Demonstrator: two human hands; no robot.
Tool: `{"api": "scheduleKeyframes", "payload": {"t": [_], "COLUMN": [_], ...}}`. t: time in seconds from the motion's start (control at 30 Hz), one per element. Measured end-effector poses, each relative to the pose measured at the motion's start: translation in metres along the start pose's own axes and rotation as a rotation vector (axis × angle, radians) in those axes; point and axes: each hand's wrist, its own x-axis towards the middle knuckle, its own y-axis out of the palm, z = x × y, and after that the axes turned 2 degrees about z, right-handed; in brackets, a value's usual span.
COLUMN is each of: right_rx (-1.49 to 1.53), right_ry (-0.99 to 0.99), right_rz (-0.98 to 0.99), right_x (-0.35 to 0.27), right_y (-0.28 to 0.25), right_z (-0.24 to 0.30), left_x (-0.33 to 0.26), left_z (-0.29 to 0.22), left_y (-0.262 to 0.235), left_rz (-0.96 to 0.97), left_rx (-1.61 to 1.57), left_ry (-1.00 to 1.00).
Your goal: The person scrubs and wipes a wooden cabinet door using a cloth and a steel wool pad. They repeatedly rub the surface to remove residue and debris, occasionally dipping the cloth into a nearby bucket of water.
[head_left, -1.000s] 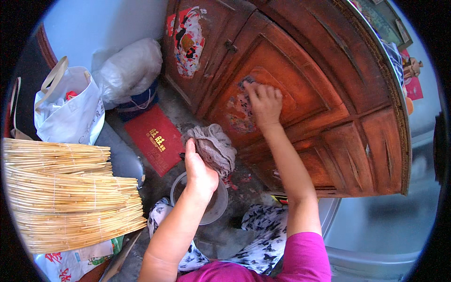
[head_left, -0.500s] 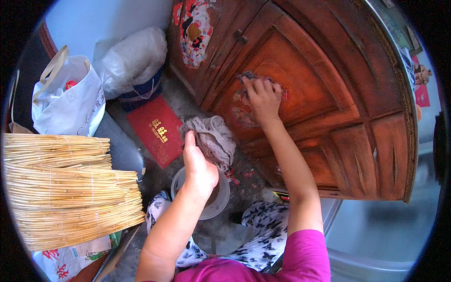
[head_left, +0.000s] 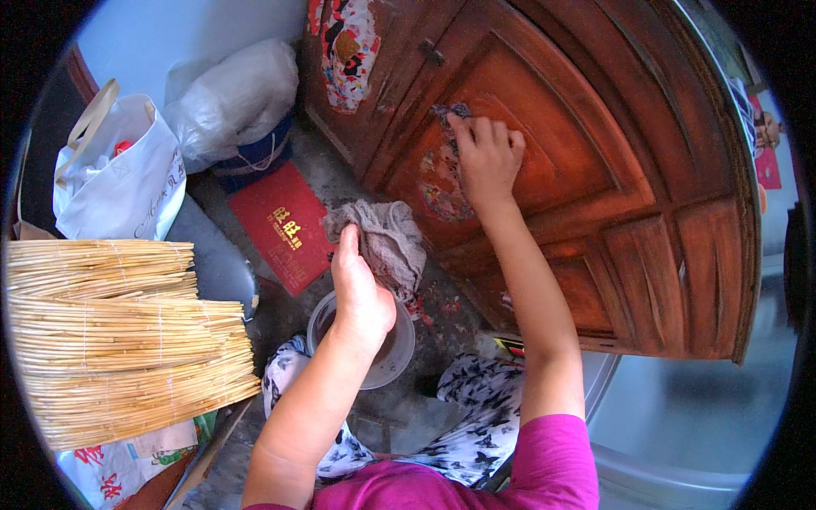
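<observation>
My left hand [head_left: 361,289] grips a damp-looking grey cloth [head_left: 391,246], which hangs over a clear plastic tub [head_left: 398,357]. My right hand [head_left: 490,161] presses against the reddish-brown wooden cabinet door [head_left: 552,144], its fingers closed on a dark, fuzzy scouring pad [head_left: 450,110]. Most of the pad is hidden under the fingers. Just below that hand, a rough patch of torn paper residue [head_left: 442,191] sticks to the door panel. A larger torn picture [head_left: 348,55] clings to the cabinet panel further left.
A red printed card [head_left: 280,225] and red paper scraps [head_left: 446,306] lie on the floor. To the left are rolled reed matting [head_left: 127,340], a white bag [head_left: 123,174] and a plastic-covered blue bucket [head_left: 255,157]. A metal-edged surface [head_left: 680,425] stands at right.
My right hand has shifted slightly up and to the right on the door, uncovering more of the residue patch. My left hand and the cloth have barely moved.
</observation>
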Motion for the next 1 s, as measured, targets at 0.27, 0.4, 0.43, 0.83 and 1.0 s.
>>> {"api": "scheduleKeyframes", "payload": {"t": [0.27, 0.4, 0.43, 0.83, 1.0], "right_rx": [0.021, 0.031, -0.014, -0.018, 0.038], "right_ry": [-0.334, -0.250, -0.218, -0.250, -0.230], "right_rz": [0.371, 0.237, 0.136, 0.322, 0.387], "right_x": [-0.112, -0.104, -0.076, -0.132, -0.177], "right_y": [0.091, 0.072, 0.045, 0.101, 0.080], "right_z": [0.035, 0.012, 0.010, 0.042, 0.021], "left_x": [0.001, 0.001, 0.001, 0.001, -0.002], "left_z": [0.008, 0.000, -0.007, 0.004, 0.002], "left_y": [-0.008, -0.009, -0.009, 0.001, -0.001], "left_rz": [-0.043, -0.028, -0.030, -0.055, -0.051], "left_rx": [0.038, 0.053, 0.048, 0.045, 0.097], "left_ry": [-0.025, -0.010, 0.002, -0.003, 0.042]}}
